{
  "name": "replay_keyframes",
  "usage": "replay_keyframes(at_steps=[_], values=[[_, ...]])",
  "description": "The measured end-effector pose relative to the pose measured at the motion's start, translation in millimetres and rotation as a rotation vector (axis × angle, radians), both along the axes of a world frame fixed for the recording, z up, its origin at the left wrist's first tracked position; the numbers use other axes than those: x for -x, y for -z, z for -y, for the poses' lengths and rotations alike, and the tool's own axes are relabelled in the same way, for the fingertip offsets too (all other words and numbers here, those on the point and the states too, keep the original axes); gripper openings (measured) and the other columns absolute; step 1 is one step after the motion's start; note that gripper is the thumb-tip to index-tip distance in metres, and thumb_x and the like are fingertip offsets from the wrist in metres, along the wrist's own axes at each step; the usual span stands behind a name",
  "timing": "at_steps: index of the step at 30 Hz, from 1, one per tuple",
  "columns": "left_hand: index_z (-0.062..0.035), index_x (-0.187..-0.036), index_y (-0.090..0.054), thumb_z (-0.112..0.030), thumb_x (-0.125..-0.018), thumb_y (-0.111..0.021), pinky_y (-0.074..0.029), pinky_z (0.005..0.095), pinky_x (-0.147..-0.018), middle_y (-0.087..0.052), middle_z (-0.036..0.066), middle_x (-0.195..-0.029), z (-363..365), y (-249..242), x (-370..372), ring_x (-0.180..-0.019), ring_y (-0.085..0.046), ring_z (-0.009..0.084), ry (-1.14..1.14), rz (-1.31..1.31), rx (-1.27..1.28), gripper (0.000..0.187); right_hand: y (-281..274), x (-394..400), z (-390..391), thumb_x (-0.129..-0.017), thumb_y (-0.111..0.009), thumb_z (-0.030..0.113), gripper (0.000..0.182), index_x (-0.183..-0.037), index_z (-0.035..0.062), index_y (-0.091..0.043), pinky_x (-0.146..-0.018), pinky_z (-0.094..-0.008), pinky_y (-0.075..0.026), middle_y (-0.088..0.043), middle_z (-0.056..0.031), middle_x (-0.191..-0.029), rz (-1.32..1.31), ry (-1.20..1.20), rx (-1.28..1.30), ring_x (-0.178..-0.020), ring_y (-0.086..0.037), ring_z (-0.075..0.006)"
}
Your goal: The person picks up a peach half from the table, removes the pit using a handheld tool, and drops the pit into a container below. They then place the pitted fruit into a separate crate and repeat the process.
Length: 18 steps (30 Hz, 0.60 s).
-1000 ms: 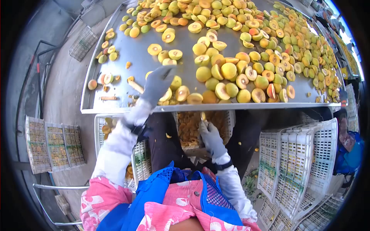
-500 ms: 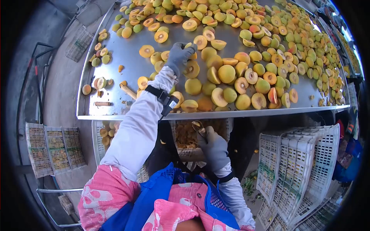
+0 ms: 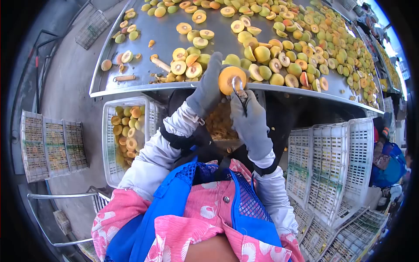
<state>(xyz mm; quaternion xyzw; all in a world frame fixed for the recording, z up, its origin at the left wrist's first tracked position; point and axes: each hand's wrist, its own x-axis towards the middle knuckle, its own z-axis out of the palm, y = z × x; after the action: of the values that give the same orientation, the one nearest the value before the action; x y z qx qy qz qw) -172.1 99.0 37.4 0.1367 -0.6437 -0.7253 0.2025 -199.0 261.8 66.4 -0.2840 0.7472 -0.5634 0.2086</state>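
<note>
Just over the table's near edge, my left hand (image 3: pixel 207 89), in a grey glove, is closed around a yellow peach half (image 3: pixel 228 81) with its cut face up. My right hand (image 3: pixel 252 124), gloved too, grips a pitting spoon (image 3: pixel 238 87) with a curved metal end. That metal end rests against the middle of the cut face. Whether the stone is still inside is hard to see behind the tool. Beyond my hands, several peach halves (image 3: pixel 178 67) lie on the metal table (image 3: pixel 170 46), many showing a brown centre.
A white crate (image 3: pixel 109 144) of peach halves stands below left. Under my hands is a container with brownish scraps (image 3: pixel 219 122). White crates (image 3: pixel 329 170) are stacked at right, another (image 3: pixel 54 146) at far left. A wooden handle (image 3: pixel 160 64) lies on the table.
My left hand has come back from the pile toward me, now with a peach half. My right hand has risen from above the scraps, bringing the pitting spoon to the fruit. The view has shifted.
</note>
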Motion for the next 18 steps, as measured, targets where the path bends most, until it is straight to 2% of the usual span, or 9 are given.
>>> replay_keyframes(at_steps=[1, 3, 7, 10, 11, 12, 13, 15, 18], values=[[0.0075, -0.124, -0.049, -0.047, -0.104, -0.021, -0.050, 0.0311, -0.088, -0.067, 0.014, -0.105, -5.0, -0.8, -5.2, -0.091, -0.064, 0.0206, -0.006, -0.006, 0.000, 0.065, -0.5, -3.9, -0.8, -0.095, -0.060, 0.021, 0.020, -0.095, 0.0015, -0.053, -0.056, -0.0426, -0.046, -0.059, -0.0245, -0.072, -0.020, 0.010, 0.013, -0.073, -0.060, -0.0457], [0.0082, -0.125, -0.047, -0.040, -0.104, -0.036, -0.049, 0.0298, -0.088, -0.067, 0.013, -0.103, -19.0, -15.5, -18.1, -0.088, -0.064, 0.0202, -0.243, -0.165, 0.666, 0.053, -5.1, -10.8, -3.5, -0.095, -0.059, 0.021, 0.020, -0.094, 0.0016, -0.052, -0.055, -0.0435, -0.046, -0.059, -0.0248, -0.071, -0.029, 0.001, 0.004, -0.073, -0.060, -0.0463], [0.0070, -0.126, -0.047, -0.023, -0.098, -0.055, -0.048, 0.0288, -0.085, -0.067, 0.014, -0.103, -22.3, -32.1, -29.4, -0.089, -0.063, 0.0194, -0.201, -0.200, 0.373, 0.042, -11.3, -21.6, -4.2, -0.095, -0.059, 0.022, 0.022, -0.094, 0.0015, -0.049, -0.054, -0.0459, -0.045, -0.058, -0.0250, -0.069, -0.257, 0.014, 0.045, -0.074, -0.059, -0.0473], [0.0064, -0.127, -0.047, -0.005, -0.088, -0.062, -0.051, 0.0293, -0.077, -0.063, 0.019, -0.110, -3.6, -20.0, -36.8, -0.088, -0.062, 0.0219, -0.154, -0.104, 0.609, 0.043, -6.6, -25.2, -5.7, -0.095, -0.059, 0.021, 0.022, -0.092, 0.0023, -0.048, -0.053, -0.0456, -0.045, -0.057, -0.0248, -0.067, -0.448, 0.015, 0.011, -0.072, -0.059, -0.0471], [0.0071, -0.130, -0.046, -0.004, -0.086, -0.063, -0.050, 0.0286, -0.076, -0.062, 0.018, -0.113, -0.3, -21.7, -41.6, -0.087, -0.061, 0.0213, -0.253, -0.181, 0.994, 0.048, -5.7, -24.6, -5.8, -0.095, -0.059, 0.021, 0.022, -0.092, 0.0023, -0.048, -0.053, -0.0456, -0.045, -0.057, -0.0248, -0.067, -0.451, 0.015, 0.013, -0.072, -0.059, -0.0471], [0.0077, -0.132, -0.046, -0.003, -0.084, -0.064, -0.049, 0.0278, -0.075, -0.062, 0.018, -0.116, -1.7, -27.4, -46.6, -0.086, -0.059, 0.0207, -0.353, -0.254, 1.377, 0.052, -4.2, -24.8, -6.9, -0.096, -0.057, 0.018, 0.018, -0.095, 0.0017, -0.050, -0.055, -0.0407, -0.045, -0.055, -0.0159, -0.067, -0.447, -0.008, -0.026, -0.066, -0.058, -0.0325], [0.0077, -0.132, -0.046, -0.003, -0.084, -0.064, -0.049, 0.0278, -0.075, -0.062, 0.018, -0.116, -5.3, -30.1, -50.8, -0.086, -0.059, 0.0207, -0.355, -0.253, 1.377, 0.052, -2.5, -25.6, -7.9, -0.097, -0.055, 0.014, 0.014, -0.098, 0.0011, -0.051, -0.058, -0.0358, -0.046, -0.053, -0.0071, -0.067, -0.443, -0.031, -0.064, -0.060, -0.057, -0.0179], [0.0063, -0.133, -0.047, -0.001, -0.085, -0.063, -0.048, 0.0268, -0.075, -0.059, 0.016, -0.122, -7.1, -36.8, -53.0, -0.086, -0.056, 0.0186, -0.527, -0.110, 1.718, 0.051, 3.1, -27.9, -2.6, -0.097, -0.055, 0.015, 0.013, -0.098, 0.0020, -0.051, -0.055, -0.0336, -0.045, -0.052, -0.0053, -0.066, -0.379, -0.049, 0.020, -0.058, -0.056, -0.0154], [0.0070, -0.134, -0.045, -0.003, -0.087, -0.061, -0.050, 0.0294, -0.074, -0.062, 0.017, -0.115, 3.1, -5.3, -40.7, -0.085, -0.060, 0.0219, -0.344, -0.272, 1.170, 0.051, -24.0, -44.7, 1.1, -0.098, -0.053, 0.015, 0.011, -0.098, 0.0043, -0.052, -0.049, -0.0279, -0.042, -0.050, -0.0009, -0.064, -0.011, -0.045, 0.132, -0.054, -0.051, -0.0095]])
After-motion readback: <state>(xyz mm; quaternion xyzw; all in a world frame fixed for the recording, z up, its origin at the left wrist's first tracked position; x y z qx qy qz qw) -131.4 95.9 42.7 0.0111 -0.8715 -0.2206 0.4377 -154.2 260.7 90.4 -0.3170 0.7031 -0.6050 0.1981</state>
